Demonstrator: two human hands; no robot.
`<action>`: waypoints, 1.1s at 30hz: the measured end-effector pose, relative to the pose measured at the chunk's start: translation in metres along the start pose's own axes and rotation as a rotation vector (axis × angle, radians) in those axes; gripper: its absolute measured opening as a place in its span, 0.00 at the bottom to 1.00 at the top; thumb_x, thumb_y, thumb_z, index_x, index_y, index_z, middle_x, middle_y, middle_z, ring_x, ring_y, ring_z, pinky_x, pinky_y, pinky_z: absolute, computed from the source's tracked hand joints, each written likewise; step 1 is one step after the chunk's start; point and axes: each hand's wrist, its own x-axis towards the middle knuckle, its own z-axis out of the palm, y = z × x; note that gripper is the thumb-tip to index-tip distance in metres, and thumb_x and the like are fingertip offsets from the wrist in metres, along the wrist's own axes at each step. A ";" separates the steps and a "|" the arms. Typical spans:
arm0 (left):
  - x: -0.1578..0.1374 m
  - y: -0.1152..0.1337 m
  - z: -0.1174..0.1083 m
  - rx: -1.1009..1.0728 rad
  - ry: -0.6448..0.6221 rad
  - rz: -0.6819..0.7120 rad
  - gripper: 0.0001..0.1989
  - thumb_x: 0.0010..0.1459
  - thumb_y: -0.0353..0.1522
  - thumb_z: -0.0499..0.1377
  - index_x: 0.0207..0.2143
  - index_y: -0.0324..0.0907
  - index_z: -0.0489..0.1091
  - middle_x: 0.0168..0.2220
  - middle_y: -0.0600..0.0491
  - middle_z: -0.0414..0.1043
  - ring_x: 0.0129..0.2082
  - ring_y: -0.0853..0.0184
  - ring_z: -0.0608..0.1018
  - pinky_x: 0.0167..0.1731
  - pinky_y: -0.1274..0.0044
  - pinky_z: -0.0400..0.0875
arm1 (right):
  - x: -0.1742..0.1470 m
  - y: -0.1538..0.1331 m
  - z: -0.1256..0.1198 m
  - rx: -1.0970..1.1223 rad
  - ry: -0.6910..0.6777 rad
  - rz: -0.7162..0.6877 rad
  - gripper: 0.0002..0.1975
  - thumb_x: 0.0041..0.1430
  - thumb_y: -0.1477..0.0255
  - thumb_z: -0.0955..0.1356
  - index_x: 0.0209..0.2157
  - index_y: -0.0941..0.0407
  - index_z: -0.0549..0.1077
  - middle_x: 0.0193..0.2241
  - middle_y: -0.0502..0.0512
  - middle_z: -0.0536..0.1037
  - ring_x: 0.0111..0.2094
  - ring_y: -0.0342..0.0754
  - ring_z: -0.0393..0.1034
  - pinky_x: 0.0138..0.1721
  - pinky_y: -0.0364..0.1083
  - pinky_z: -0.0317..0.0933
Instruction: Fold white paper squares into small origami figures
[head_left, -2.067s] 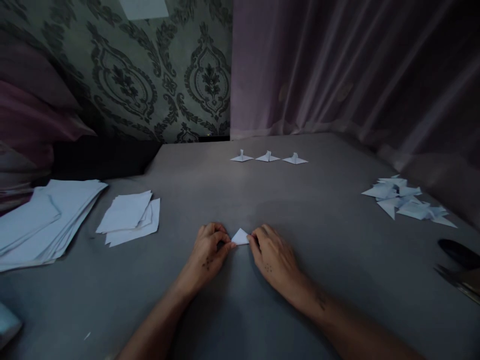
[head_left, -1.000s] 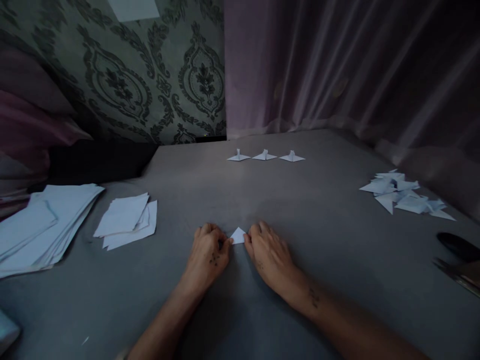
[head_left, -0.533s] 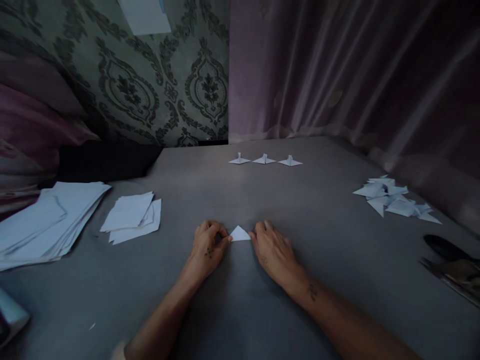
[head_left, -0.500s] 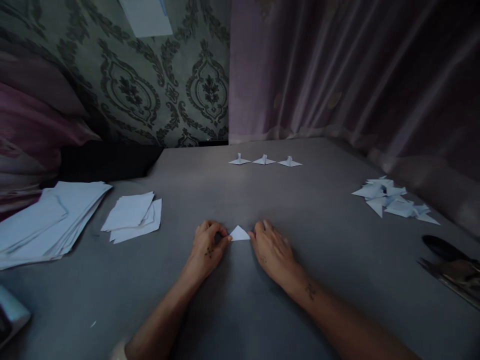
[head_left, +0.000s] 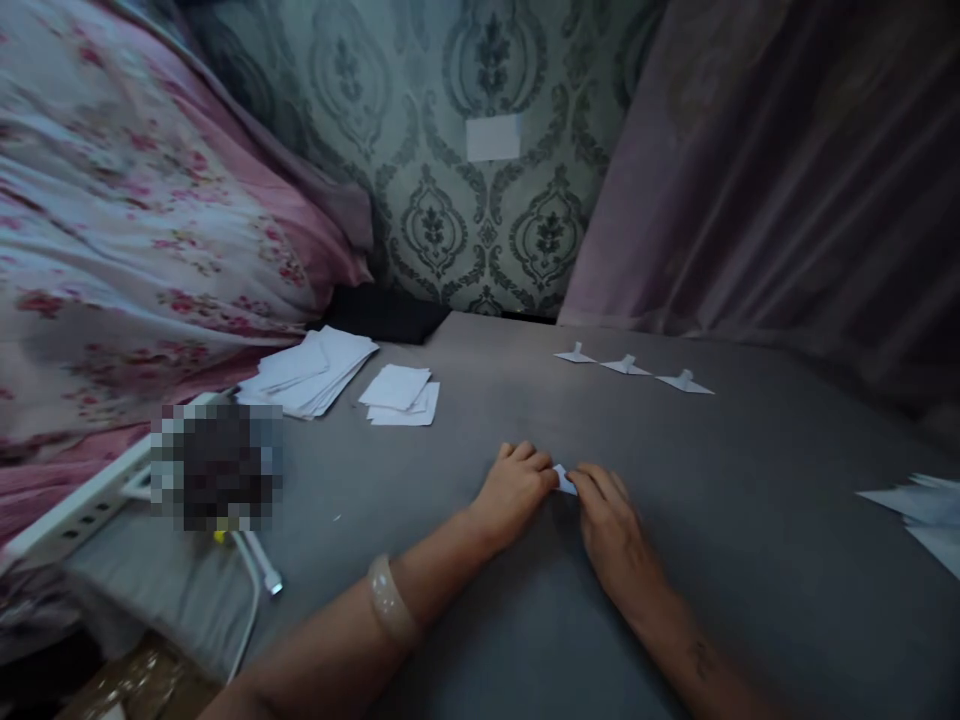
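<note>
A small folded piece of white paper (head_left: 565,483) lies on the grey tabletop between my two hands, mostly covered by fingers. My left hand (head_left: 517,492) grips its left side, the fingers curled together. From the right, my right hand (head_left: 615,520) has its thumb and fingertips pressed on the paper's other side. Farther back, three folded paper birds stand in a slanting row: a left one (head_left: 576,353), a middle one (head_left: 626,365) and a right one (head_left: 684,381).
Loose paper squares (head_left: 401,388) and a larger stack of sheets (head_left: 322,370) lie at the left. Several folded paper pieces (head_left: 926,510) sit at the right edge. A white cable (head_left: 255,590) hangs near a white rail (head_left: 97,500). Grey cloth covers the table (head_left: 480,640).
The view has swung left, so the table's things appear farther right. My hands have drawn closer together, and their fingers now cover more of the folded paper.
</note>
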 end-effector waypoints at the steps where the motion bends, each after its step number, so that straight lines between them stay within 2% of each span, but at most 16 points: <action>1: -0.001 -0.001 0.000 0.023 0.004 0.013 0.08 0.63 0.32 0.51 0.38 0.43 0.70 0.37 0.53 0.71 0.39 0.63 0.66 0.34 0.70 0.54 | -0.001 -0.002 0.003 0.027 0.015 -0.036 0.17 0.61 0.82 0.54 0.47 0.58 0.66 0.43 0.61 0.70 0.45 0.52 0.64 0.45 0.50 0.62; 6: -0.002 -0.002 0.003 0.097 0.008 0.059 0.08 0.64 0.33 0.51 0.37 0.42 0.69 0.37 0.53 0.71 0.40 0.63 0.66 0.34 0.70 0.52 | -0.006 -0.007 0.008 -0.037 -0.032 -0.057 0.18 0.58 0.83 0.55 0.46 0.59 0.67 0.38 0.61 0.71 0.40 0.54 0.65 0.41 0.52 0.63; 12: -0.007 -0.001 0.006 0.175 0.024 0.149 0.09 0.62 0.31 0.54 0.31 0.39 0.70 0.35 0.51 0.71 0.40 0.62 0.66 0.35 0.70 0.53 | -0.004 -0.011 0.002 -0.118 -0.032 -0.104 0.15 0.63 0.75 0.56 0.40 0.62 0.72 0.37 0.65 0.71 0.40 0.55 0.66 0.41 0.52 0.63; 18: -0.022 -0.004 0.001 0.231 0.005 0.150 0.08 0.60 0.30 0.56 0.29 0.37 0.71 0.33 0.49 0.70 0.39 0.62 0.67 0.33 0.71 0.54 | -0.004 -0.013 0.002 -0.185 -0.030 -0.125 0.16 0.63 0.72 0.57 0.42 0.64 0.73 0.38 0.65 0.72 0.39 0.55 0.67 0.42 0.52 0.62; 25: -0.024 0.000 -0.001 0.184 -0.042 0.135 0.09 0.60 0.29 0.54 0.28 0.37 0.71 0.34 0.47 0.71 0.39 0.61 0.69 0.34 0.70 0.59 | -0.004 -0.019 -0.003 -0.217 -0.085 -0.147 0.20 0.64 0.69 0.57 0.51 0.60 0.70 0.38 0.64 0.72 0.40 0.55 0.66 0.42 0.52 0.62; 27: -0.023 -0.002 -0.005 0.136 -0.053 0.111 0.08 0.58 0.28 0.54 0.29 0.36 0.71 0.35 0.46 0.71 0.39 0.60 0.70 0.36 0.70 0.60 | 0.000 -0.019 -0.007 -0.195 -0.115 -0.133 0.20 0.63 0.68 0.58 0.50 0.59 0.71 0.38 0.64 0.72 0.40 0.55 0.66 0.42 0.52 0.61; 30: -0.017 -0.010 -0.010 -0.097 -0.080 -0.055 0.06 0.53 0.29 0.56 0.30 0.36 0.73 0.37 0.44 0.72 0.38 0.61 0.72 0.37 0.71 0.62 | 0.009 -0.017 -0.013 -0.113 -0.180 -0.093 0.18 0.63 0.67 0.58 0.46 0.57 0.75 0.36 0.61 0.71 0.39 0.53 0.66 0.43 0.51 0.61; 32: -0.009 -0.017 -0.010 -0.279 -0.102 -0.199 0.08 0.52 0.31 0.56 0.30 0.37 0.73 0.35 0.46 0.74 0.34 0.63 0.74 0.33 0.75 0.63 | 0.014 -0.015 -0.017 -0.028 -0.213 -0.066 0.19 0.64 0.67 0.57 0.39 0.55 0.78 0.34 0.59 0.71 0.39 0.51 0.66 0.44 0.49 0.60; 33: -0.005 -0.020 -0.008 -0.313 -0.105 -0.209 0.09 0.52 0.32 0.56 0.31 0.38 0.74 0.33 0.47 0.74 0.31 0.65 0.74 0.29 0.76 0.63 | 0.016 -0.013 -0.019 0.017 -0.225 -0.056 0.19 0.64 0.68 0.57 0.36 0.55 0.78 0.35 0.59 0.71 0.40 0.50 0.66 0.45 0.49 0.60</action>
